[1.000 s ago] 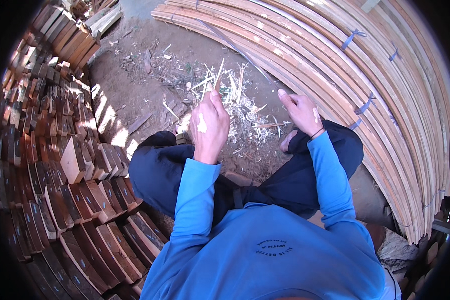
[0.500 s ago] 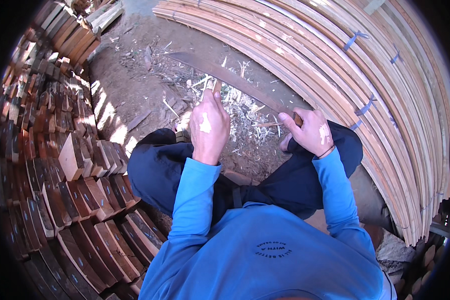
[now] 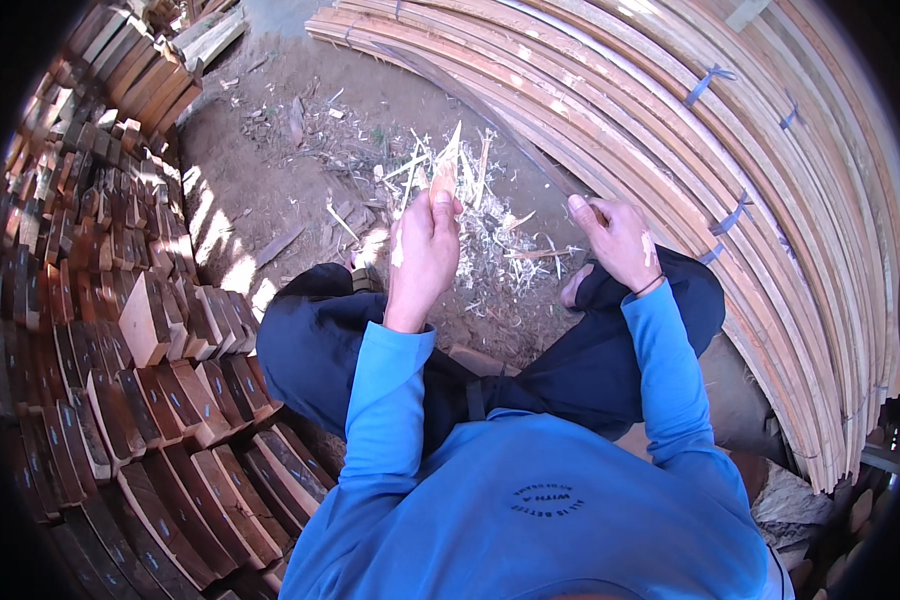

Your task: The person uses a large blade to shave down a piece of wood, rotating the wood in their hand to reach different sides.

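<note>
In my left hand [image 3: 426,250] is a short wooden stake [image 3: 448,172]. Its pale pointed tip sticks up past my closed fingers, and the rest is hidden in the hand. My right hand [image 3: 620,245] is wrapped round the handle of a machete [image 3: 505,128]. The long dark blade slants up and to the left, apart from the stake, and its far end overlaps the stacked strips in the picture. Pale wood shavings [image 3: 518,268] lie on the ground beyond and below my hands, between my bent legs [image 3: 320,345].
Long bundled wooden strips [image 3: 610,105] curve along the right side, bound with blue ties [image 3: 708,84]. Stacked cut wood blocks [image 3: 160,400] fill the left side, close to my left leg. Bare dirt ground [image 3: 260,130] shows ahead, with loose wood scraps on it.
The machete has swung up and away from the stake, toward the wooden strips. My left hand has tilted and shifted slightly down, and more of the stake's pointed tip shows.
</note>
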`<state>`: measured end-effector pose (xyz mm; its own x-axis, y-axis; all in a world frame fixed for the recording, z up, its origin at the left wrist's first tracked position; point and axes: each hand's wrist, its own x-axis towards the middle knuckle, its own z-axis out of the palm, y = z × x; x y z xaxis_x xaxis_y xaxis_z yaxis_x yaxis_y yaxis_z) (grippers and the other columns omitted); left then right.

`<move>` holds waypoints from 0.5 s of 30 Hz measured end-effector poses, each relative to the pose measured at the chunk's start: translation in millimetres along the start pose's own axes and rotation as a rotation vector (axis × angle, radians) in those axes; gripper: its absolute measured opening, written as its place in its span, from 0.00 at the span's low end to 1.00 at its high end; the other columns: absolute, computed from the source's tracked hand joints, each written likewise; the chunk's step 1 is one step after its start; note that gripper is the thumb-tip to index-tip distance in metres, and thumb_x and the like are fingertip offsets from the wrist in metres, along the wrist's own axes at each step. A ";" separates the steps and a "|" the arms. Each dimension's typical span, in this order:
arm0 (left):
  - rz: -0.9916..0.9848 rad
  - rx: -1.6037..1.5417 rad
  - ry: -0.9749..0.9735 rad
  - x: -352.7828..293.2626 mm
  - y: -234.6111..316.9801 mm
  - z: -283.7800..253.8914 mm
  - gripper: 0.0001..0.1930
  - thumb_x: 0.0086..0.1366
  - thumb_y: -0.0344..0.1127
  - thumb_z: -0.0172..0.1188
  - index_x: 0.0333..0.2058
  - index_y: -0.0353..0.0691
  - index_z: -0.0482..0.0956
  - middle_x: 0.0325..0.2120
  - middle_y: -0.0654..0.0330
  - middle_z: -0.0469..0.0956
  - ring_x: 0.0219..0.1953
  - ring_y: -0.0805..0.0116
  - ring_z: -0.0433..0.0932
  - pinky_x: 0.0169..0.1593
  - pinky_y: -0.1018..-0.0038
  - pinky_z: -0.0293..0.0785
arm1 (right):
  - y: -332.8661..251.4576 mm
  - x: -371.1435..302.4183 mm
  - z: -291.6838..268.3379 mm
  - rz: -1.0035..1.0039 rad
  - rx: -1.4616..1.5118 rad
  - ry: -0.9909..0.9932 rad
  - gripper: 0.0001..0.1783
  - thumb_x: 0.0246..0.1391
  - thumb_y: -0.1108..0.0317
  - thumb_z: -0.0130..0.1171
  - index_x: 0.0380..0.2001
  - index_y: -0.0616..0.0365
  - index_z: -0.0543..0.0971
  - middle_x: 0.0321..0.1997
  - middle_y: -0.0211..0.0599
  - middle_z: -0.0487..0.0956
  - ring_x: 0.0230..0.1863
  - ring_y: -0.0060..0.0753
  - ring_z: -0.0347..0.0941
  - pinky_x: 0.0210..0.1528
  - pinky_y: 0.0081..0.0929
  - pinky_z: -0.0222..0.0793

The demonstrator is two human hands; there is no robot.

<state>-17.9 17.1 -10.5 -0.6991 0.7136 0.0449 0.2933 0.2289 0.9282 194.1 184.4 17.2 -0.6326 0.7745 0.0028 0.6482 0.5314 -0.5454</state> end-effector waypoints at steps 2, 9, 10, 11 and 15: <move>-0.108 -0.129 -0.069 3.2 -1.2 1.4 0.18 0.79 0.42 0.48 0.37 0.34 0.80 0.21 0.57 0.78 0.21 0.66 0.76 0.28 0.65 0.69 | -3.3 -12.2 -6.7 -0.082 -0.011 -0.046 0.39 0.65 0.35 0.56 0.21 0.66 0.80 0.15 0.53 0.74 0.20 0.51 0.77 0.28 0.46 0.67; -0.235 -0.262 -0.088 2.2 1.2 -4.9 0.22 0.79 0.46 0.48 0.34 0.35 0.81 0.19 0.64 0.76 0.22 0.76 0.72 0.28 0.71 0.67 | -21.7 -35.0 -23.2 -0.164 -0.075 -0.137 0.32 0.66 0.41 0.58 0.21 0.60 0.80 0.09 0.36 0.76 0.18 0.36 0.82 0.26 0.31 0.75; -0.229 -0.226 -0.088 1.9 6.8 -6.4 0.23 0.79 0.46 0.48 0.32 0.36 0.81 0.18 0.64 0.75 0.21 0.76 0.72 0.28 0.71 0.67 | -20.3 -33.4 -22.2 -0.171 -0.113 -0.121 0.33 0.66 0.40 0.58 0.21 0.60 0.80 0.09 0.36 0.76 0.18 0.37 0.82 0.27 0.32 0.75; -0.224 -0.215 -0.082 2.1 7.0 -5.8 0.23 0.79 0.46 0.47 0.31 0.36 0.81 0.18 0.64 0.75 0.21 0.75 0.72 0.28 0.70 0.67 | -18.9 -31.7 -20.8 -0.178 -0.151 -0.107 0.33 0.66 0.39 0.57 0.21 0.60 0.80 0.09 0.36 0.76 0.18 0.39 0.82 0.28 0.33 0.76; -0.186 -0.259 -0.061 2.8 3.5 -0.9 0.20 0.81 0.46 0.47 0.33 0.39 0.77 0.17 0.71 0.67 0.18 0.82 0.63 0.23 0.76 0.57 | -15.1 -22.6 -7.3 -0.141 -0.175 -0.105 0.37 0.62 0.32 0.56 0.24 0.60 0.83 0.12 0.41 0.78 0.21 0.48 0.81 0.32 0.39 0.77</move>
<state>-19.5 19.3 -6.8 -0.6825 0.7155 -0.1492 -0.0172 0.1884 0.9819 201.7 161.4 31.5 -0.7565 0.6536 -0.0235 0.6084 0.6901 -0.3919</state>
